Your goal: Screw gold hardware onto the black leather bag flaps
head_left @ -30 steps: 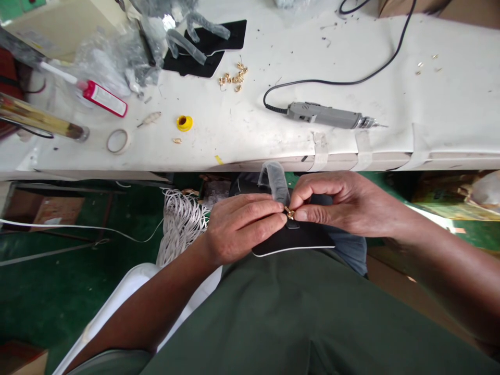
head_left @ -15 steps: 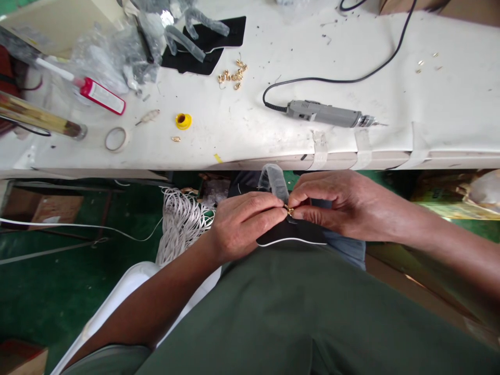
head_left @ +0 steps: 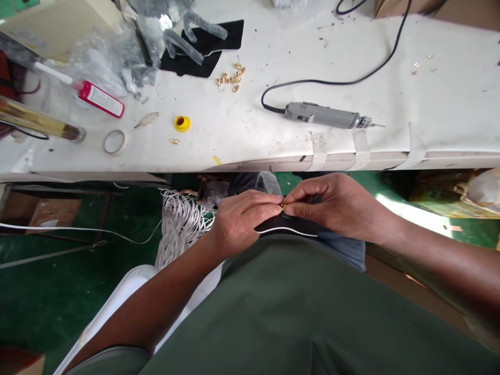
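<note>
Black panel (head_left: 297,224) has shifted: its white edge (head_left: 284,227) sits higher.
Right grip (head_left: 338,207) pinches a small gold fitting (head_left: 282,207); left grip (head_left: 239,219), beside it, cannot be judged.

Just off the near edge of the table (head_left: 242,138), the left hand (head_left: 240,216) reaches fingertips beside the right hand (head_left: 332,205), whose thumb and forefinger pinch.

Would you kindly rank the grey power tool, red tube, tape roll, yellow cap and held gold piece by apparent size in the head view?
1. Grey power tool
2. Red tube
3. Tape roll
4. Yellow cap
5. Gold piece, judged by its visible part, since it is partly covered.
</note>
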Action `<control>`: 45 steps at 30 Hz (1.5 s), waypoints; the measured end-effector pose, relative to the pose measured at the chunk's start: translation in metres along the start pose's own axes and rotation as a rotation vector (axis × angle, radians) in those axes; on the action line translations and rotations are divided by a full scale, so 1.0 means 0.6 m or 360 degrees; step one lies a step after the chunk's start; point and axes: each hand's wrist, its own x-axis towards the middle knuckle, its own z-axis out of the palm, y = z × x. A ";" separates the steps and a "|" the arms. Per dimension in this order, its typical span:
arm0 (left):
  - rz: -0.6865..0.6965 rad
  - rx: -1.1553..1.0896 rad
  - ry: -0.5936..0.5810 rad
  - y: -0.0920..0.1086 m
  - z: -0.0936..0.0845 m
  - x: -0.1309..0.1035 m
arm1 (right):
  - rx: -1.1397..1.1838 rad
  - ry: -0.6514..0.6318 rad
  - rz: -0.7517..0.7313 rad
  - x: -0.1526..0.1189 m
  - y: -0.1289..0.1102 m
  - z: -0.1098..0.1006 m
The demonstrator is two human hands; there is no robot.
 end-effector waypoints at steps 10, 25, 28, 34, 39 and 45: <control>-0.0131 -0.0066 0.0083 0.004 0.004 0.004 | -0.0134 0.0081 -0.0193 -0.019 -0.001 -0.007; -0.0316 0.0006 0.0143 0.021 0.022 -0.004 | -0.0865 0.0310 -0.0887 -0.019 0.037 0.022; -0.0417 0.0030 0.0153 0.012 0.023 0.003 | -0.0809 0.0280 -0.0845 -0.003 0.035 0.013; -0.1039 -0.0069 -0.0053 -0.050 0.002 0.071 | -0.0767 0.0152 -0.0297 0.075 0.004 -0.042; -0.1502 -0.0356 -0.0082 -0.114 -0.009 0.123 | -0.0699 -0.0010 0.0087 0.151 -0.025 -0.086; -0.1804 -0.0564 -0.0131 -0.176 -0.003 0.144 | -0.0791 -0.0063 0.0362 0.225 -0.017 -0.096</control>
